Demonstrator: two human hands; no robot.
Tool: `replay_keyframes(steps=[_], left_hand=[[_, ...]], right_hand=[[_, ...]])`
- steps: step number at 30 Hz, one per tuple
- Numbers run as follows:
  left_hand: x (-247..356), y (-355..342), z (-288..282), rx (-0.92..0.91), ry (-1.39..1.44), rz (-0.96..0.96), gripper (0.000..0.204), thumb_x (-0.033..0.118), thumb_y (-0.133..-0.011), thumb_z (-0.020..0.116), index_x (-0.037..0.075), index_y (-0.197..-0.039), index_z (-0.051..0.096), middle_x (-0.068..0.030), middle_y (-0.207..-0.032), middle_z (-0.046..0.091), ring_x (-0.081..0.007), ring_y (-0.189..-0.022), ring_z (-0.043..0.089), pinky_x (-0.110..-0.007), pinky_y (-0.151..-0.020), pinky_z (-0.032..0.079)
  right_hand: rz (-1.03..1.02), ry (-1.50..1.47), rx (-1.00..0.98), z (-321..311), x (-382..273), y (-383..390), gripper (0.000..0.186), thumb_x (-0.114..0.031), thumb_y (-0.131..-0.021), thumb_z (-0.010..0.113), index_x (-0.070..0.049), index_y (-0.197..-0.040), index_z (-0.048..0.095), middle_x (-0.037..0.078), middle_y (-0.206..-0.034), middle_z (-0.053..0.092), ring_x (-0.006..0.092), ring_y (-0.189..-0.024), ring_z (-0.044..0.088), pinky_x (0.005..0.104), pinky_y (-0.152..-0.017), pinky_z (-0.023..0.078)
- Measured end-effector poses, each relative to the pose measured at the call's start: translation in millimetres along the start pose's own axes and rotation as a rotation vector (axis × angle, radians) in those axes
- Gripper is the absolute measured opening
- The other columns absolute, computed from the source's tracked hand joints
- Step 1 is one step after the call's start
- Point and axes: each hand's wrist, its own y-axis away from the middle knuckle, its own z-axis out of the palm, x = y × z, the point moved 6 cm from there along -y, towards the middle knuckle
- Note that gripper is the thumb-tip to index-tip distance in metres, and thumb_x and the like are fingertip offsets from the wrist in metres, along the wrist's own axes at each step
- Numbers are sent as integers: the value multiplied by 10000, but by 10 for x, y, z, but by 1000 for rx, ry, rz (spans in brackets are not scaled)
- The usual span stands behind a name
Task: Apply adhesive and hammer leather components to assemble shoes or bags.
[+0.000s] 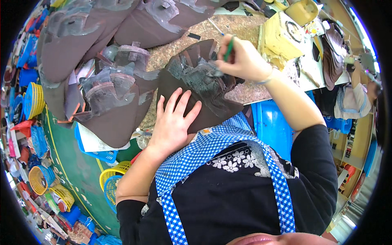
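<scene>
The dark piece (209, 97) is found at upper centre of the frame, laid over the speckled table (245, 29), its lower edge close against the checked apron (202, 143). Its upper part is smeared grey; its upper right margin is partly hidden by the right hand (246, 62). In that hand, closed, a green tool (230, 48) is gripped above the piece. The tool's lower end is blurred; its kind, and whether the piece is touched by it, cannot be told. The left hand (173, 122) is laid open on the lower left of the piece, fingers spread; its thumb is poorly seen beside the apron. Similar pieces (116, 122) are heaped at upper left, overlapping, some cut off by the top edge. A yellow container (281, 37) is noted at upper right. Below it, a blue bin (269, 126) is partly covered by the apron. At the right edge, a co-worker (353, 101) is seen small and distorted.
</scene>
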Motion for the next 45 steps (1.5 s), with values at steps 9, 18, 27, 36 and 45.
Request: replay_keyframes(steps=[9,18,27,36,45], left_hand=[[-9,45,62,85,-239,51,650,190,-646,742,121,-1271,578,-163,-1367,483,-362,-1281,433,-545,-1032,352],[114,205,18,19,-283,15,711,196,-596,764,53,-1257,546,-205,-1289,532,-367,-1149,517,-484,-950,420],[149,183,56,43,-341,51,651,214,-628,742,35,-1225,551,-222,-1265,530,-382,-1123,518,-479,-909,444],[93,196,8,5,-263,6,677,179,-629,744,47,-1262,543,-210,-1285,522,-376,-1122,522,-423,-905,505],[-134,292,-1378,558,50,-130,678,-41,-658,561,91,-1323,539,-168,-1311,479,-377,-1194,518,-434,-992,470]], right_hand=[[-369,808,-375,92,-136,508,440,-176,-743,614,-117,-1177,658,46,-700,597,245,-676,628,372,-658,513],[-174,777,-290,78,-100,688,419,-209,-723,691,-133,-1132,646,56,-704,608,261,-673,629,379,-638,500],[-53,-192,304,-181,-164,124,203,-168,-818,748,-58,-865,584,52,-745,663,201,-656,647,337,-618,514],[-127,-77,-315,143,-126,192,139,-100,-760,692,-48,-811,573,83,-661,630,241,-578,639,328,-583,514],[-252,594,-199,-106,-297,619,116,-51,-753,669,-55,-859,621,107,-744,631,307,-692,638,370,-633,500]])
